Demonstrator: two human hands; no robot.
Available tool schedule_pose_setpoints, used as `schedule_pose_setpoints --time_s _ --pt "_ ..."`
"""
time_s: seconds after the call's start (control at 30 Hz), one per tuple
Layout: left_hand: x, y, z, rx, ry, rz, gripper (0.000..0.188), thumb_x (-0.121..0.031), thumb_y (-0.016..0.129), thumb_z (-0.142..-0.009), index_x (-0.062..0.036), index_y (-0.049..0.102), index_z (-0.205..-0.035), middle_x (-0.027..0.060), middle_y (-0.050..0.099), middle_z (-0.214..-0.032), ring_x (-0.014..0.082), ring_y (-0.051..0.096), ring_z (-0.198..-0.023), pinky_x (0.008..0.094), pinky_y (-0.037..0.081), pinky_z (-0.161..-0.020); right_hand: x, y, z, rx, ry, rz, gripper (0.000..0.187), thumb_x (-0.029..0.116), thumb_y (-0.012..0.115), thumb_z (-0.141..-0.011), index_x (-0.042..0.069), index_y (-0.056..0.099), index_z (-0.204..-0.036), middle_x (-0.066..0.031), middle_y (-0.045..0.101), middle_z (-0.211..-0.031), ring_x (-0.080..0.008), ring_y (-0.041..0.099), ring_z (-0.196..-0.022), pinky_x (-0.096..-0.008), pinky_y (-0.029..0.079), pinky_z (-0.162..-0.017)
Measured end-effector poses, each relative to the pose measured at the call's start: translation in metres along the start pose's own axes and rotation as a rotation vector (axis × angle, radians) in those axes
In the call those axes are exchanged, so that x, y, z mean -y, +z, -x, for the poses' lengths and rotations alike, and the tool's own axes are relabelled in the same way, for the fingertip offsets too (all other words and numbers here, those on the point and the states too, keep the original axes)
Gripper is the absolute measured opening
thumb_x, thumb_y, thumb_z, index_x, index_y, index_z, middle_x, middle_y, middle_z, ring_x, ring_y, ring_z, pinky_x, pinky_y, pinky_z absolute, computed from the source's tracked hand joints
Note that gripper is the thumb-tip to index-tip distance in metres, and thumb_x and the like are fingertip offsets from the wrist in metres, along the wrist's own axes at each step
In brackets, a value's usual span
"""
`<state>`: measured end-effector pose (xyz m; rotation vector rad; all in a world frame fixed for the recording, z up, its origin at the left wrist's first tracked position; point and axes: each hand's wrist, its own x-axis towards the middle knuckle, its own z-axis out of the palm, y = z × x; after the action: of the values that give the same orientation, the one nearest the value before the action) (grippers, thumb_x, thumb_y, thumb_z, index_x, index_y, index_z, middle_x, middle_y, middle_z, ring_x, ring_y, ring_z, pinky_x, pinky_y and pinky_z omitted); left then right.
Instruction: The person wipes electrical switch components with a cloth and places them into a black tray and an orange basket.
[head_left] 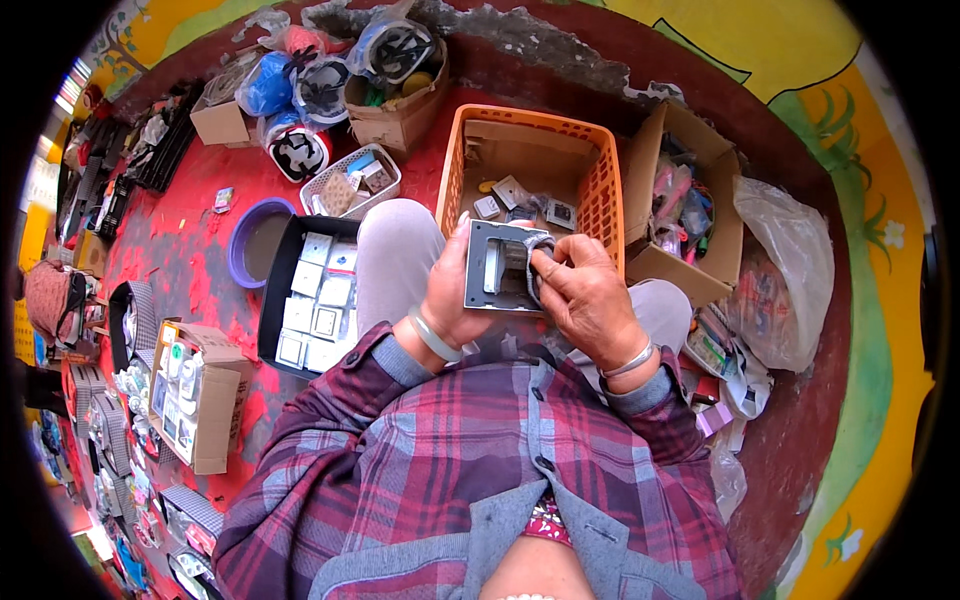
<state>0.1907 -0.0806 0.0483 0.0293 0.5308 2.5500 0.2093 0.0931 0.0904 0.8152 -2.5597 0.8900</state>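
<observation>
Left hand (pixel 452 290) comes up from the plaid sleeve with the wrist bent inward, a pale bangle on it, and its fingers are clamped along the left edge of a grey switch plate (pixel 497 266), thumb over the front face. Right hand (pixel 585 290) reaches in from the other side, wrist bangled too, its fingers closed together on a scrap of grey cloth (pixel 538 268) pressed against the plate's right edge. The plate stands roughly upright between both hands, held above the person's knees, its cut-out facing the camera.

Just beyond the hands sits an orange plastic basket (pixel 600 185) lined with cardboard, a few small switch parts lying in its bottom; its near rim is close behind the plate. Left of the left hand, past the knee, a black tray (pixel 283 300) holds rows of white switch plates, and a purple bowl (pixel 240 240) lies beside the tray's far corner. Right of the right hand an open cardboard box (pixel 700 215) stands against the basket, with a clear plastic bag (pixel 790 270) further out. A small white basket (pixel 352 180) of parts rests ahead and to the left on the red floor (pixel 190 260), which shows bare patches only out to the left.
</observation>
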Motion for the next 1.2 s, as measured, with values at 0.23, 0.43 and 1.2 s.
schedule_pose_setpoints --time_s 0.23,0.43,1.2 --pt "-0.008 -0.002 -0.002 -0.062 -0.154 -0.068 0.064 -0.048 0.020 -0.100 0.0026 0.050 -0.125 0.0169 0.059 -0.117 0.0273 0.060 -0.105 0.0399 0.049 -0.094 -0.001 -0.003 0.010 0.164 0.015 0.086 0.039 0.004 0.062 -0.078 0.007 0.061 -0.118 -0.0122 0.052 -0.084 -0.0304 0.055 -0.077 -0.0386 0.046 -0.067" --pt "0.007 -0.006 -0.001 -0.115 -0.140 -0.032 0.061 -0.047 0.024 -0.101 0.0031 0.052 -0.121 0.0167 0.061 -0.113 0.0276 0.061 -0.103 0.0400 0.048 -0.095 -0.018 0.000 0.014 0.266 0.093 -0.056 0.022 0.018 0.057 -0.081 0.008 0.061 -0.101 -0.0120 0.059 -0.073 -0.0325 0.061 -0.072 -0.0424 0.049 -0.061" --pt "-0.005 -0.011 -0.005 -0.106 -0.115 0.013 0.063 -0.048 0.030 -0.099 0.0077 0.050 -0.123 0.0187 0.062 -0.112 0.0278 0.062 -0.101 0.0413 0.050 -0.092 -0.004 0.013 0.025 0.285 0.152 -0.087 0.036 0.017 0.065 -0.081 0.010 0.061 -0.116 -0.0165 0.063 -0.071 -0.0319 0.065 -0.065 -0.0383 0.050 -0.056"
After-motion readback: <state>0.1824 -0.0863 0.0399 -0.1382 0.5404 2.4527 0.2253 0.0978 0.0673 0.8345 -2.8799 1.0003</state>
